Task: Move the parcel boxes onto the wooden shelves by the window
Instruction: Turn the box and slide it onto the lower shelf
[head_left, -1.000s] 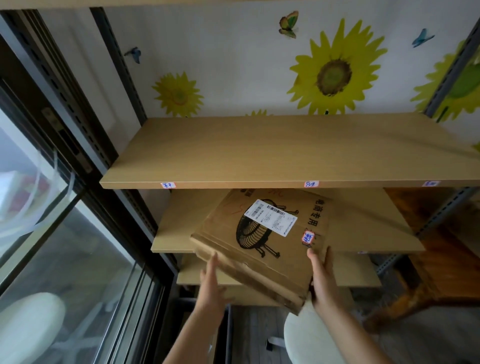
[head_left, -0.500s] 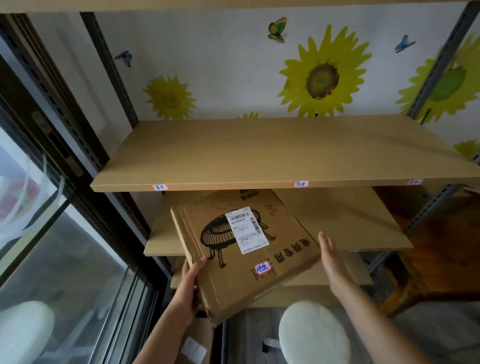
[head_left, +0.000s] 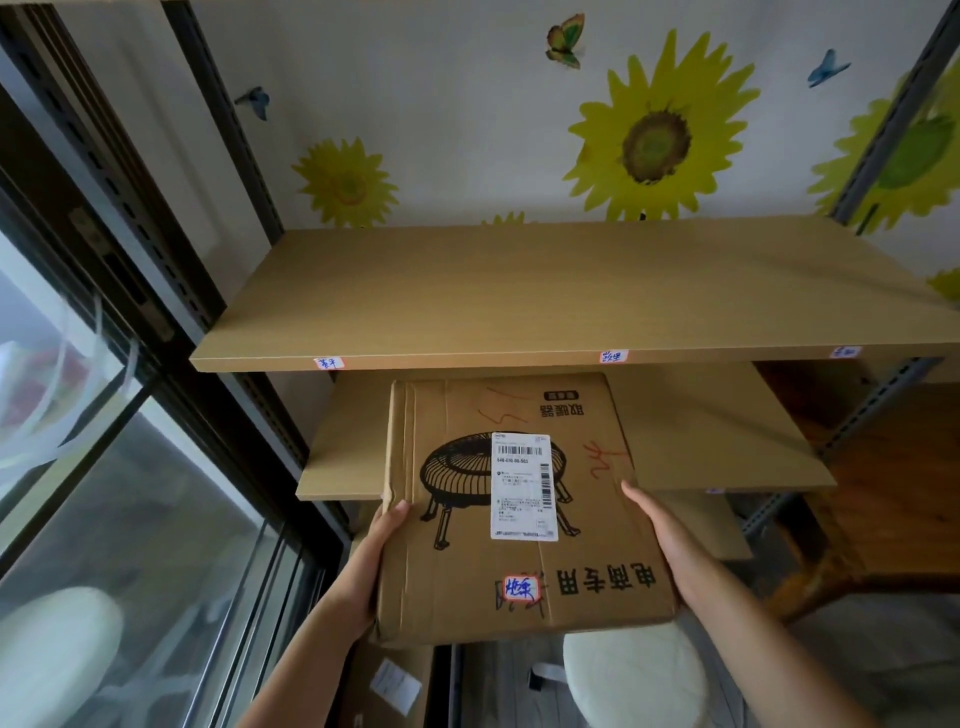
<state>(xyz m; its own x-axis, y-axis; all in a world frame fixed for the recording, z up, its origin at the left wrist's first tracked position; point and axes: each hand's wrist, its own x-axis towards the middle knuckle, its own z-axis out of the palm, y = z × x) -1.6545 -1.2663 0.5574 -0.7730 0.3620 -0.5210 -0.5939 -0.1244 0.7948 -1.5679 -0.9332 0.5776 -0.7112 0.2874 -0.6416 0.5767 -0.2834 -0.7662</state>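
A flat brown parcel box (head_left: 457, 582) with a printed heater drawing and a white shipping label lies flat, its far end over the second wooden shelf (head_left: 727, 441) and its near end sticking out past the shelf's front edge. My left hand (head_left: 376, 551) grips the box's left edge. On the right edge rests my right hand (head_left: 662, 530), fingers pressed along the side. The upper wooden shelf (head_left: 519, 291) above it carries nothing. A third shelf (head_left: 717, 535) shows below.
A dark-framed window (head_left: 130, 415) runs along the left. The wall behind has sunflower stickers (head_left: 657, 137). Below stand a white round stool (head_left: 634, 680) and another labelled cardboard box (head_left: 395, 686) on the floor. Metal shelf uprights (head_left: 826, 447) and wooden furniture (head_left: 909, 493) are at the right.
The box has turned from a slanted position to square with the shelf and slid further onto the second shelf. My right hand has come onto its right edge.
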